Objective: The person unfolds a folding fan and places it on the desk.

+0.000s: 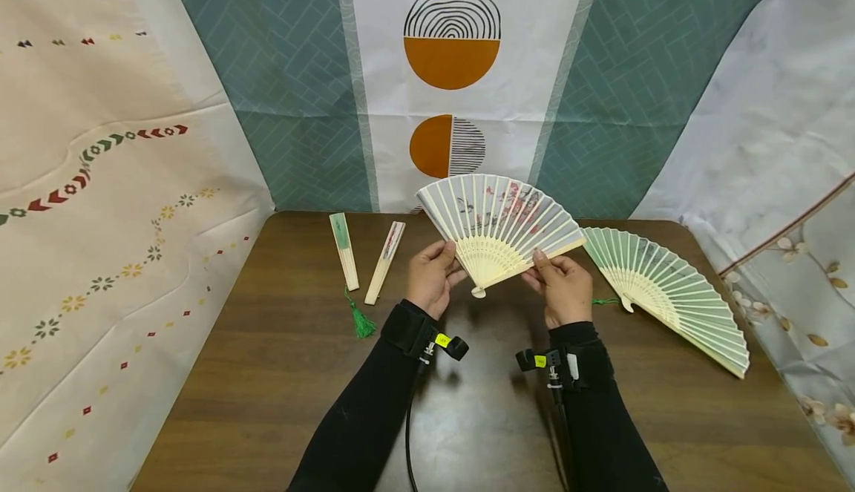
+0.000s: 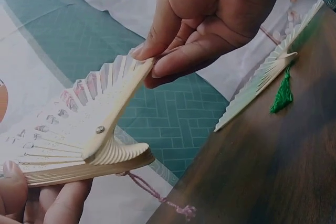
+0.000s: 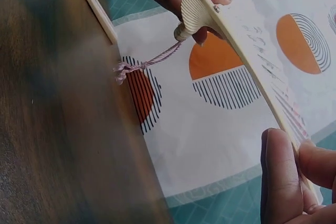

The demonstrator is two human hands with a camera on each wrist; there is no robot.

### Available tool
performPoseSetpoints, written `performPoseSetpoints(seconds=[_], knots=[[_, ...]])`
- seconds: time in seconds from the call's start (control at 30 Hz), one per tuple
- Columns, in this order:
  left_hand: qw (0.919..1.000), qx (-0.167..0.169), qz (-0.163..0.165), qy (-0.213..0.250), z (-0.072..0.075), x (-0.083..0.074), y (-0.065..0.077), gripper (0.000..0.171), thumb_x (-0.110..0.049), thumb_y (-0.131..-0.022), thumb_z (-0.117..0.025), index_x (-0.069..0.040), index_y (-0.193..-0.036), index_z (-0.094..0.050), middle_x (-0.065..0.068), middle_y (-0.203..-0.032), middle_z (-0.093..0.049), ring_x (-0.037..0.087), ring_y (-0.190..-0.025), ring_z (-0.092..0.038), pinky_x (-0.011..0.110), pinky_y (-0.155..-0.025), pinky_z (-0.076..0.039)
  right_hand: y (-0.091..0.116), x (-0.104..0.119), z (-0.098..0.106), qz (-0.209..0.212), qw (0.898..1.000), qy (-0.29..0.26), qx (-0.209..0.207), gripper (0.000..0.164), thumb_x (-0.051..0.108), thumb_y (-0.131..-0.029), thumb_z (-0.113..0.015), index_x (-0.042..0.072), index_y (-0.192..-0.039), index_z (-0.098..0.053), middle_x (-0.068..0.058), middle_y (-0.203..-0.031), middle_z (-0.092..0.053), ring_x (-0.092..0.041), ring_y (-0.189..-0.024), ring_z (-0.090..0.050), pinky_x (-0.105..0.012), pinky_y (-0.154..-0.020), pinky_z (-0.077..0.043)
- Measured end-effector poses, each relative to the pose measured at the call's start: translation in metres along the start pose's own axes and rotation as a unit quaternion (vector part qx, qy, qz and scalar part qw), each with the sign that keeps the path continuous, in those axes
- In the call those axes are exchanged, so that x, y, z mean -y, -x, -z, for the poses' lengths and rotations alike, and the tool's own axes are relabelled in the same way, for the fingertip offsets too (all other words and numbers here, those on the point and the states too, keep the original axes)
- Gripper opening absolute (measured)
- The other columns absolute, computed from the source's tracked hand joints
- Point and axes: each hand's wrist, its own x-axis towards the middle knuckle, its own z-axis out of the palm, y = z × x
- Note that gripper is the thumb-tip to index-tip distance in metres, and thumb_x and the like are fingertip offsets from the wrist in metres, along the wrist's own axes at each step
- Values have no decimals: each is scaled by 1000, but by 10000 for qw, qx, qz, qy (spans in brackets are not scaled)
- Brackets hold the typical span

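Note:
A white folding fan [image 1: 501,221] with red and grey print is spread wide above the table. My left hand [image 1: 430,278] pinches its left edge low down, near the pivot. The right hand [image 1: 563,284] pinches the outer stick on the other side, further from the pivot. In the left wrist view the fan's ribs [image 2: 110,153] are bunched at the left hand's side, and a pink knotted cord [image 2: 163,198] hangs from the pivot end. The right wrist view shows the right thumb and fingers [image 3: 283,174] on the end stick.
A green folding fan [image 1: 675,284] lies spread on the right, with a green tassel [image 2: 283,92]. Left of my hands lie two closed fans, one green-tipped [image 1: 344,251] with a tassel [image 1: 361,320], one white [image 1: 385,262]. Cloths hang around the wooden table [image 1: 267,373].

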Motion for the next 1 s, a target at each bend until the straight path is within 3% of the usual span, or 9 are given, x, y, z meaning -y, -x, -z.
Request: performPoseSetpoints(seconds=[0.27,0.43,0.73,1.0], knots=[[9995,-230,145,-139,2,0,4,30,-9,-118,-62,8,-140,-71,-2,-96,-72,9,-85,-73,27,-76,-71,-1,-4,0,50,9993,-319,-161,14,8,-113,-71,5,-100,-73,6,-85,-76,-7,-77,-77,-22,-78,-72],[9996,-240,141,61,2,1,4,32,-10,-118,-61,7,-144,-70,0,-104,-75,10,-92,-77,30,-77,-73,-2,-4,0,-45,9979,-591,-243,15,9,-114,-69,7,-99,-72,4,-90,-73,-7,-79,-75,-21,-81,-71],[9979,-294,-21,574,1,4,1,23,-9,-119,-59,3,-130,-75,1,-101,-72,14,-94,-74,31,-78,-74,-2,-3,2,-136,9923,-1117,-515,6,8,-113,-70,4,-111,-75,1,-93,-74,-8,-81,-76,-21,-80,-71],[9940,-360,-135,1024,-2,1,2,21,-6,-118,-58,-6,-112,-78,1,-97,-73,13,-88,-73,33,-77,-74,-3,-2,3,-183,9867,-1526,-521,20,7,-112,-70,4,-132,-66,0,-100,-75,-9,-84,-80,-24,-80,-72]])
